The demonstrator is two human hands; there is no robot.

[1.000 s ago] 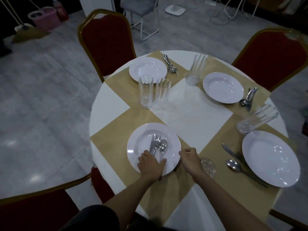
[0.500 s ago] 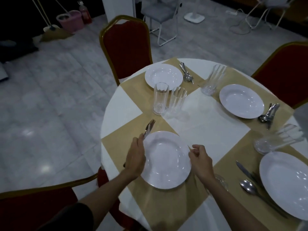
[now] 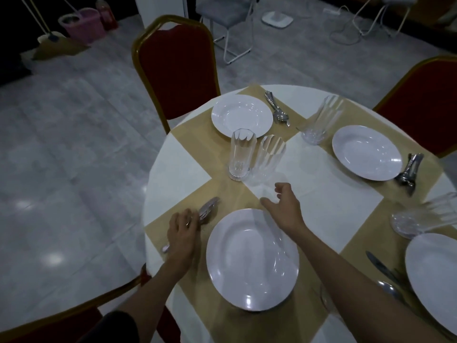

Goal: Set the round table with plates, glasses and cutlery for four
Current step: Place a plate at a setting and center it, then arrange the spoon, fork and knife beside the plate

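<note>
At the near edge of the surface point(image 3: 178, 169), the near plate point(image 3: 252, 258) is centred on a beige mat point(image 3: 235, 191), and the near cutlery point(image 3: 207, 211) is held down on that mat just beside the plate's left rim, tips pointed toward the middle. The handles are gripped by the left hand point(image 3: 181, 231), fingers curled over them, presumably so that the pieces are set down together and kept in line with the plate. The right hand point(image 3: 284, 206) is held open above the cloth past the plate's far rim, thumb and fingers spread and nothing in it; it is aimed at the two upright glasses point(image 3: 241, 154) standing side by side near the middle, one of which is judged to be meant for this setting. Toward the far and right edges, the far plate point(image 3: 241, 117), the far-right plate point(image 3: 366, 152) and the right plate point(image 3: 435, 273) are each paired with cutlery sets point(image 3: 277, 110), so this place is taken to be the last unfinished
</note>
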